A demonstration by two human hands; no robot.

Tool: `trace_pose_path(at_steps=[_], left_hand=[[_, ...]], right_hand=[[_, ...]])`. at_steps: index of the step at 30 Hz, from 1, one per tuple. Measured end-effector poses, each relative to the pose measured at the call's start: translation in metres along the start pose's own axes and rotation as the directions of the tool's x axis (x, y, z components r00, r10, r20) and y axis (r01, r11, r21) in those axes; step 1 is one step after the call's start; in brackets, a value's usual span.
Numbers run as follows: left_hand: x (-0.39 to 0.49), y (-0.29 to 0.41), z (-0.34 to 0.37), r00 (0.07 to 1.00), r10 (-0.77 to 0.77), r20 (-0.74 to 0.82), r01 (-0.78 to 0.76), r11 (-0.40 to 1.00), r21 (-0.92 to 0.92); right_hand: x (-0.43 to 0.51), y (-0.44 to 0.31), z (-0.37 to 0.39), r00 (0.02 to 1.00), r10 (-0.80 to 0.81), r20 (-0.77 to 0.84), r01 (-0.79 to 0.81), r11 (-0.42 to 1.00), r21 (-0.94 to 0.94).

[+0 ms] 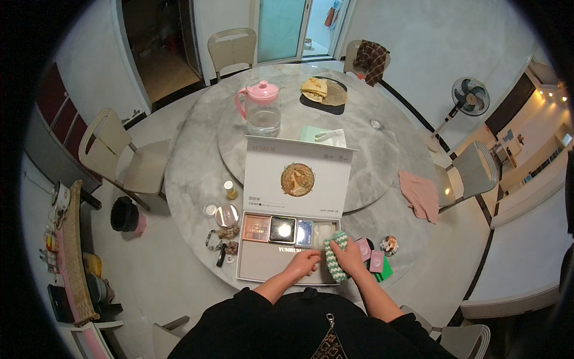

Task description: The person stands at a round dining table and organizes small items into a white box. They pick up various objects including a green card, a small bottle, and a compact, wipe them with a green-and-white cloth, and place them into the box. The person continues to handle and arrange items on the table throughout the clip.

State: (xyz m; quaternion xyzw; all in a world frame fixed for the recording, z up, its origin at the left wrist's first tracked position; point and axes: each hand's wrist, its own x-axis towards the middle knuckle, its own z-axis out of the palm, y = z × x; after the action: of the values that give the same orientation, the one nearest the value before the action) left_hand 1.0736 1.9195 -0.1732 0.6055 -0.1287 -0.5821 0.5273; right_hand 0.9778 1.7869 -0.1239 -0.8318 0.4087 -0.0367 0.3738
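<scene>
An open white gift box (pixel 264 264) lies on the marble table in front of me, its lid (pixel 264 179) tilted up at the back. Along the box's rear edge sit a peach makeup palette (pixel 256 228), a black square case (pixel 282 230), a blue item (pixel 304 233) and a pale translucent item (pixel 322 231). My right hand (pixel 347 256) grips a folded green-and-white wavy-striped cloth (pixel 336 264) over the box's right side. Just left of it, my left hand (pixel 306 262) hovers above the box with its fingers curled; whether it holds anything small is hidden.
Left of the box are a round compact (pixel 227 215), a small bottle (pixel 231 190) and hair ties (pixel 228 232). Pink packets (pixel 376 261), a green card (pixel 384 272) and a round tin (pixel 389 245) lie right. Behind stand a glass pitcher (pixel 263 119) and a tissue pack (pixel 309 133); a pink cloth (pixel 419 195) lies farther right.
</scene>
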Motion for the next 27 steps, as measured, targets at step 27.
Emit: trace_pose_path(at_steps=[27], left_hand=[[0.007, -0.010, -0.002, 1.000, 0.018, -0.010, -0.017, 0.999, 0.044]], right_hand=[[0.019, 0.021, 0.014, 0.981, -0.070, 0.183, 0.011, 0.953, 0.302]])
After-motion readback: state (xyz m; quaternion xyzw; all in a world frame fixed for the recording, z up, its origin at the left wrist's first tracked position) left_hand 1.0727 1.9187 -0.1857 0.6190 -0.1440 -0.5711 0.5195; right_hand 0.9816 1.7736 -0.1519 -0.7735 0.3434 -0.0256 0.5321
